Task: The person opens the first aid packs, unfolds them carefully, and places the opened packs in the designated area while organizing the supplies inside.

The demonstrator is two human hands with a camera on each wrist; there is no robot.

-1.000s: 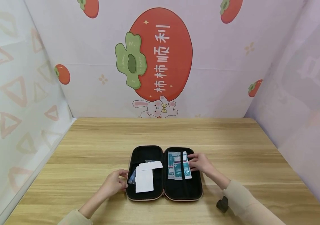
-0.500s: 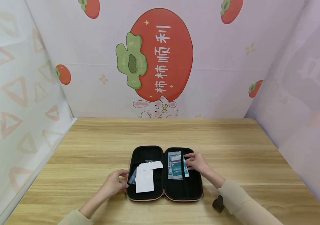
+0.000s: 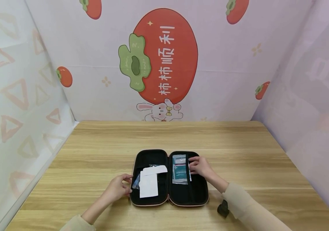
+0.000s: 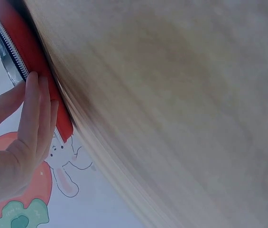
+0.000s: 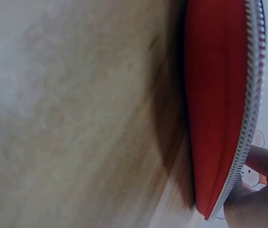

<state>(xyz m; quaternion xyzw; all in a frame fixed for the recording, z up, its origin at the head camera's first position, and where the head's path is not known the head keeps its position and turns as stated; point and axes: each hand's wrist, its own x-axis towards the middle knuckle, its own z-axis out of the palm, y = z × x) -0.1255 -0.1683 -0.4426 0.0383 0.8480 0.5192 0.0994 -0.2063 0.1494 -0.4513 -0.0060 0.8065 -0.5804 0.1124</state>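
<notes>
A zip case (image 3: 200,195), black inside with a red outer wall (image 4: 27,40), lies unfolded on the table. My left hand (image 3: 118,187) holds the rim of its left half, fingers along the outer wall and thumb at the edge. Teal-and-white sachets (image 3: 179,173) lie in the right half, partly under a black elastic strap (image 3: 188,170). My right hand (image 3: 201,166) reaches over the right rim and pinches the sachets' right edge beside the strap; its fingertips are partly hidden. In the right wrist view, the zipper (image 5: 250,109) covers part of that hand.
White paper pieces (image 3: 148,185) and a clear plastic bag with blue print (image 3: 136,182) lie in the left half. A small dark object (image 3: 223,208) is by the right sleeve. The wooden table (image 3: 164,134) meets a printed backdrop (image 3: 225,80).
My right hand has moved left, and the sachets have slid left and further under the strap. My left hand has stayed at the case's left rim.
</notes>
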